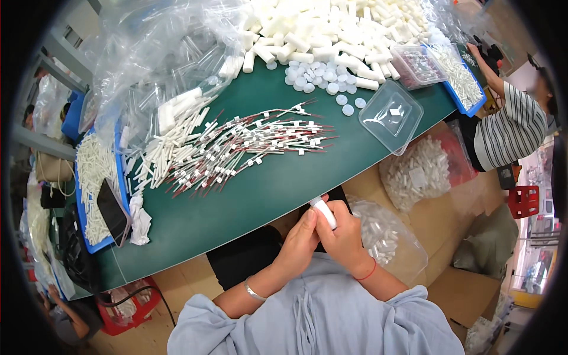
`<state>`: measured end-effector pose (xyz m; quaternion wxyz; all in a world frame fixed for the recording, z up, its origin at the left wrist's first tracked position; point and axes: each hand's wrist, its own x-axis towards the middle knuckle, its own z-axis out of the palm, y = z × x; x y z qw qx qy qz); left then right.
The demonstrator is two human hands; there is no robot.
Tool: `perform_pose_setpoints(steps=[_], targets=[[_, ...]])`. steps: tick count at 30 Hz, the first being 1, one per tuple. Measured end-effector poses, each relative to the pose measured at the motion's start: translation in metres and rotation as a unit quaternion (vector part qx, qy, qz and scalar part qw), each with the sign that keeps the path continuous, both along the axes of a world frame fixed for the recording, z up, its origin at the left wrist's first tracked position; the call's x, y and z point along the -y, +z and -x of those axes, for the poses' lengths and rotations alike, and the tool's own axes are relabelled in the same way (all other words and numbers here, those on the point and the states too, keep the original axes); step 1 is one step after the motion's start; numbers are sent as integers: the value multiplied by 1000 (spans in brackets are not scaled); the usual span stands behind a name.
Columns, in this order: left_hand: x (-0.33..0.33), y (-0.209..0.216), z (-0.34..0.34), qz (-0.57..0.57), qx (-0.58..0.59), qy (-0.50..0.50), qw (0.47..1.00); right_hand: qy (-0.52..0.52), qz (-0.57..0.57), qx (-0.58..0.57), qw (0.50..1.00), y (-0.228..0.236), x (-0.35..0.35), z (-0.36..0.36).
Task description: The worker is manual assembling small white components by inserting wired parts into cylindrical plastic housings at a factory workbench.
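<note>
Just off the table's front edge, a short white cylinder (325,214) with a translucent end piece is gripped in my right hand (344,232), the fingers wrapped round it. My left hand (299,241) is closed against its other side, with the fingertips near the translucent end; part of the cylinder is hidden between the hands. On the table ahead lies a loose bundle of thin reddish wires (254,142) with small white tags. Thin white sticks (171,148) are heaped at its left end. Frosted round caps (322,77) are scattered farther back, several apart from the pile.
A big heap of white cylinders (343,29) covers the far side, beside clear plastic bags (160,53). A clear lid (391,115) sits at the right edge. At left are a blue tray (97,177) and a phone (114,212). Bagged cylinders (417,171) stand below; a person works at right.
</note>
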<state>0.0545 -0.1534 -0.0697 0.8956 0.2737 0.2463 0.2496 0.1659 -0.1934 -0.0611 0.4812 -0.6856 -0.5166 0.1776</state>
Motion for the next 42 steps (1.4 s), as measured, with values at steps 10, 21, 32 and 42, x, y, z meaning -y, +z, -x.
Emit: perform_pose_setpoints(steps=[10, 21, 32, 42], targets=[[-13, -4, 4, -19, -18, -16, 1000, -23, 5, 23, 999, 4, -6, 9], [-6, 6, 3, -42, -71, 1, 997, -16, -85, 66, 994, -9, -1, 0], [-12, -5, -5, -38, 19, 43, 998, -8, -144, 84, 986, -36, -10, 0], [2, 1, -1, -86, -99, 37, 991, -1, -97, -309, 946, -35, -2, 12]])
